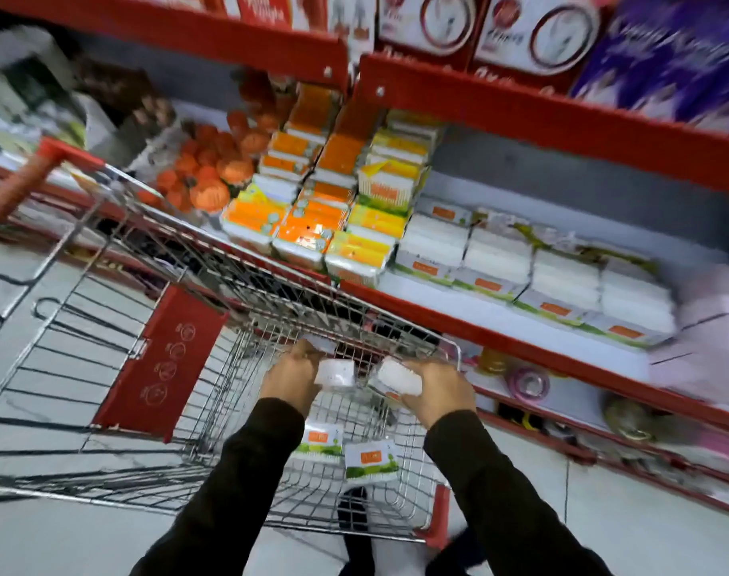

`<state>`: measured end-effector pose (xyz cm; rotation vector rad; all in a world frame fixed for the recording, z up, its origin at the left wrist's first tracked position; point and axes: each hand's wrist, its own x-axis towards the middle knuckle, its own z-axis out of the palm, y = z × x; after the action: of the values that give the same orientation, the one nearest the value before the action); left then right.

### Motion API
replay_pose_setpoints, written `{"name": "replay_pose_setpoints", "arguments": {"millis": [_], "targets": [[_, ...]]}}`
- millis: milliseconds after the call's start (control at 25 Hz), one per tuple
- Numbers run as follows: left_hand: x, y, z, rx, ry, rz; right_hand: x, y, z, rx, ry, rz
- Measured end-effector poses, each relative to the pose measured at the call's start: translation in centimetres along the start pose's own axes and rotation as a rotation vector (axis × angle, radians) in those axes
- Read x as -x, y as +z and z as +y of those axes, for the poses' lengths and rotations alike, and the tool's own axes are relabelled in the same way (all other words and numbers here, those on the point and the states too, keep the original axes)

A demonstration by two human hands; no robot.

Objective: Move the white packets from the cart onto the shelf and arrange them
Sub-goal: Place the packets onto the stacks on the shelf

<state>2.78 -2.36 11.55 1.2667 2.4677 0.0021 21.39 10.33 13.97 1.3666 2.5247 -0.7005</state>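
Both my hands reach down into the wire cart (246,409). My left hand (290,378) grips one white packet (334,374), and my right hand (435,392) grips another white packet (398,376). Two more white packets with orange and green labels lie on the cart floor (319,442) (371,459). On the middle shelf (479,322), to the right, stands a row of the same white packets (533,272) in several stacks.
Orange and yellow packets (312,218) fill the shelf left of the white row. Pink packs (711,326) sit at the far right. A red upper shelf (520,114) overhangs with boxes. The cart's red seat flap (163,363) and handle (22,185) are at left.
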Motion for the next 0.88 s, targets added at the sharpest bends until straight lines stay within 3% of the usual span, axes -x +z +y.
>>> {"name": "replay_pose_setpoints", "arguments": {"millis": [200, 360, 640, 880], "targets": [[0.4, -7.2, 5.6, 0.017, 0.183, 0.2, 3.3, -8.9, 1.9, -0.039, -0.007, 0.309], [-3.6, -10.8, 10.6, -0.06, 0.27, 0.284, 0.6, -12.6, 4.1, 0.085, 0.035, 0.443], [-9.3, -10.0, 15.7, -0.239, 0.303, 0.165, -5.0, -11.8, 6.8, 0.225, 0.077, 0.345], [-10.8, -8.1, 15.3, -0.197, 0.329, 0.129, -6.3, -10.8, 6.7, 0.206, -0.009, 0.292]]}}
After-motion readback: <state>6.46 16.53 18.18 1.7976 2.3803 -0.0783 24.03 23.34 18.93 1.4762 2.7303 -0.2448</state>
